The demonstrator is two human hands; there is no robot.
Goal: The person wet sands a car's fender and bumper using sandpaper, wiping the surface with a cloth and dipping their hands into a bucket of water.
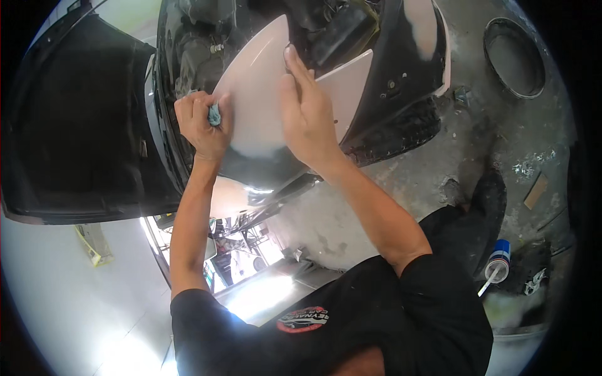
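Closest of all, the black shirt fills the bottom of the view, both arms reaching up from it to the car. Far left, a broad black panel stretches out; next in, the left hand has its fingers curled round a crumpled blue-green wad, right at the left edge of the pale body panel. Light, even strokes along the curve look like the way here, wad kept flat, knuckles off the finish. On to the right hand: fingers straight, nothing gripped, over the panel's right side, though whether the palm truly touches I can't tell. If it's feeling the surface, slow passes with flat fingers ought to find ridges best. And the pale body panel itself, at the car's corner between the two hands: softly shiny, a bright streak at upper left, rising to a point on top, fading through a cloudy band into black below. Beyond the right hand, a second pale wedge, then dark bodywork.
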